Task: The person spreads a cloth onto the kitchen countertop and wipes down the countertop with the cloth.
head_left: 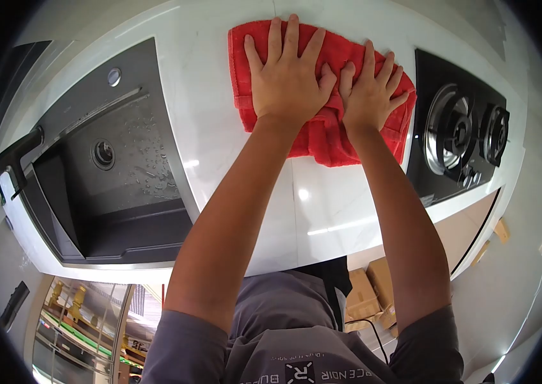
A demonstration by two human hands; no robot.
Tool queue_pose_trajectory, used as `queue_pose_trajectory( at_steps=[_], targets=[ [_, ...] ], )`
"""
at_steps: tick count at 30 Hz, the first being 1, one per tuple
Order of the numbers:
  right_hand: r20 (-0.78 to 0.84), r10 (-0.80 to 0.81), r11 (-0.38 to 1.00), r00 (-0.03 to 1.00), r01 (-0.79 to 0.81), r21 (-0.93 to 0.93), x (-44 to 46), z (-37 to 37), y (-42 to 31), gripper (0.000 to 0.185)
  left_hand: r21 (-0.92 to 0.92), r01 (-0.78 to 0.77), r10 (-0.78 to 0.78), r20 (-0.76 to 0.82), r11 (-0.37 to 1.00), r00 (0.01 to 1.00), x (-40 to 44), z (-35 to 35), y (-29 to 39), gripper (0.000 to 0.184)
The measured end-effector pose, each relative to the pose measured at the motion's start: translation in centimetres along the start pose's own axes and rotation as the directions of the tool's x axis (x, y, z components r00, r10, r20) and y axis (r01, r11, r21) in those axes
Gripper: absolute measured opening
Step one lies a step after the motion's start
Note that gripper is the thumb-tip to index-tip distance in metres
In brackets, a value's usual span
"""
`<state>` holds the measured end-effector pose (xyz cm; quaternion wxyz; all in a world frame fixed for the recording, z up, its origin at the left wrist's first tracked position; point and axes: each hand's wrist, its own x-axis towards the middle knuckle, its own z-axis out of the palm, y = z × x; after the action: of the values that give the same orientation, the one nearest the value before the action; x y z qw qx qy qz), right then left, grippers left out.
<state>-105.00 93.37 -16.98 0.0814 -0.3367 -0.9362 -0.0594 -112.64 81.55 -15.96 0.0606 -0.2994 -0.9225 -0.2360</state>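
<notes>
Both hands palm-down on red cloth (324, 139), cloth lying on the white surface (210, 96). Left hand (289, 93) on its left part, right hand (367, 105) on its right part. Fingers of both hands apart, spread out, clamped on nothing; left fingers (291, 40) a bit wider. Palms and pads hidden against the cloth, so pressure: cannot tell. Longest left fingertips reach the cloth's far edge, seem to poke just past it. Thumbs point at each other, just apart, red fabric between.

Cloth sits under and around all the fingers: fairly flat beneath them, bunched into folds between the wrists, nearer the body. Left edge just outside the left fingers, right edge just outside the right fingers.

Step in hand, judged from the pose: cloth pressed and spread against the surface with both hands. A next move from here calls for flat palms, hands working as a pair, and the folds behind the thumbs eased out. Right side looks tight: gas stove (434, 70) just past the right fingers, cloth edge right beside it; touching or not, cannot tell. More bare surface left of the left fingers, then the sink (135, 64), with water drops inside and black tap (23, 146) farther left. Cardboard boxes (364, 294) well behind the right fingers, below the surface.
</notes>
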Motion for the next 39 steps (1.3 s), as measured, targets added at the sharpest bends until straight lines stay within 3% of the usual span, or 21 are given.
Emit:
queue_pose_trajectory(
  at_steps=[14,16,19,21,23,24,26,27,28,31,33,39],
  targets=[
    [-0.055,-0.132,0.99,0.99,0.134,0.043,6.4,1.8,-0.2,0.058,0.01,0.138,-0.137,-0.077,0.99,0.988,5.1,0.7,0.5,0.053],
    [-0.085,-0.144,0.988,0.986,0.148,0.046,6.8,2.3,-0.2,0.059,0.036,0.14,-0.142,0.079,0.99,0.987,6.0,-0.1,0.7,0.062],
    [-0.131,-0.172,0.978,0.976,0.184,0.094,7.3,2.6,-0.1,0.059,0.045,0.089,-0.093,0.092,0.995,0.991,5.8,0.3,0.5,0.061],
    [-0.133,-0.174,0.975,0.976,0.19,0.116,6.4,2.8,0.5,0.057,0.151,0.044,-0.043,-0.009,0.988,0.999,4.2,1.2,0.2,0.058],
    [-0.128,-0.286,0.919,0.95,0.31,0.245,5.6,3.0,1.6,0.057,0.13,-0.039,0.038,0.007,0.991,0.999,2.1,1.8,0.1,0.076],
    [-0.132,-0.327,0.908,0.936,0.35,0.23,4.1,1.6,1.4,0.056,0.135,-0.034,0.034,0.0,0.99,0.999,0.5,1.8,0.4,0.076],
    [-0.19,-0.333,0.883,0.924,0.376,0.282,0.9,0.9,2.2,0.054,0.187,-0.01,0.048,-0.199,0.982,0.979,-3.6,1.0,1.2,0.056],
    [-0.245,-0.332,0.857,0.911,0.399,0.326,-0.9,0.5,2.5,0.053,0.196,-0.011,0.052,-0.202,0.981,0.978,-5.6,0.3,1.5,0.056],
    [-0.199,-0.322,0.893,0.926,0.367,0.259,-2.9,-0.3,2.8,0.052,0.157,-0.021,0.046,-0.154,0.987,0.987,-7.4,-0.6,1.9,0.057],
    [-0.137,-0.336,0.887,0.932,0.362,0.287,-8.3,-2.0,4.1,0.053,0.089,-0.022,0.03,-0.087,0.996,0.996,-12.8,-3.6,2.9,0.06],
    [-0.111,-0.347,0.883,0.931,0.364,0.296,-12.0,-3.4,4.6,0.053,0.031,0.012,-0.013,0.037,0.999,0.999,-16.5,-5.3,3.4,0.06],
    [0.043,-0.381,0.889,0.923,0.354,0.289,-21.2,-6.2,6.4,0.055,0.009,0.139,-0.139,0.137,0.99,0.981,-26.9,-9.3,4.5,0.063]
  ],
)
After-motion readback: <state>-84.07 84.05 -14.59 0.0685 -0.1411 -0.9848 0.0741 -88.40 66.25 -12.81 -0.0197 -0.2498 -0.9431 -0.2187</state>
